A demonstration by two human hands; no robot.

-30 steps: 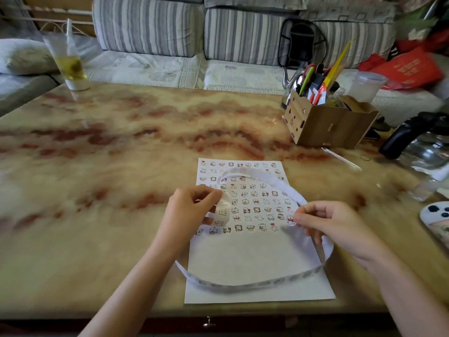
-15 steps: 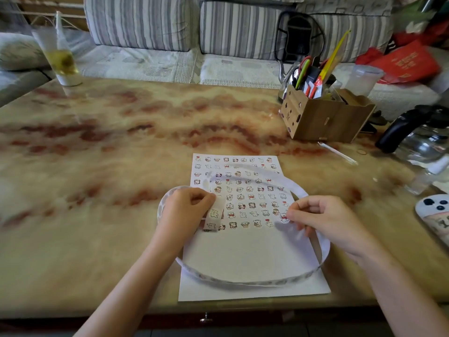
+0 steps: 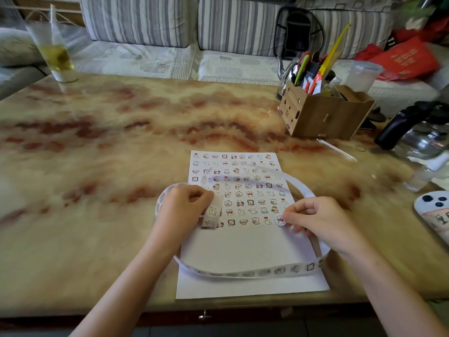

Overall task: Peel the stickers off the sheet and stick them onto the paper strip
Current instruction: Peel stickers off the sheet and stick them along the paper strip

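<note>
Sticker sheet: white, lying at 6 o'clock on the marble-look table. Rows of tiny cartoon animals fill its far half, the near half is bare.
Glass: 10 o'clock, pale yellow drink inside.
Left hand: fingers curled, pinching one end of the paper strip over the sheet's 9 o'clock edge. A short flap with two cartoon stickers hangs below the thumb.
Strip look: white, loops in a big ring over the sheet, stickers lined up along its 5 o'clock stretch.
Right hand: fingers curled, pinching a small round sticker by the sheet's last printed row; the strip runs under this hand.
Wooden box: 1 o'clock, stuffed with pens and scissors.
Red bag: 2 o'clock on the sofa, gold writing, too blurry to read tbh.
Glass pot: 3 o'clock, black handle.
</note>
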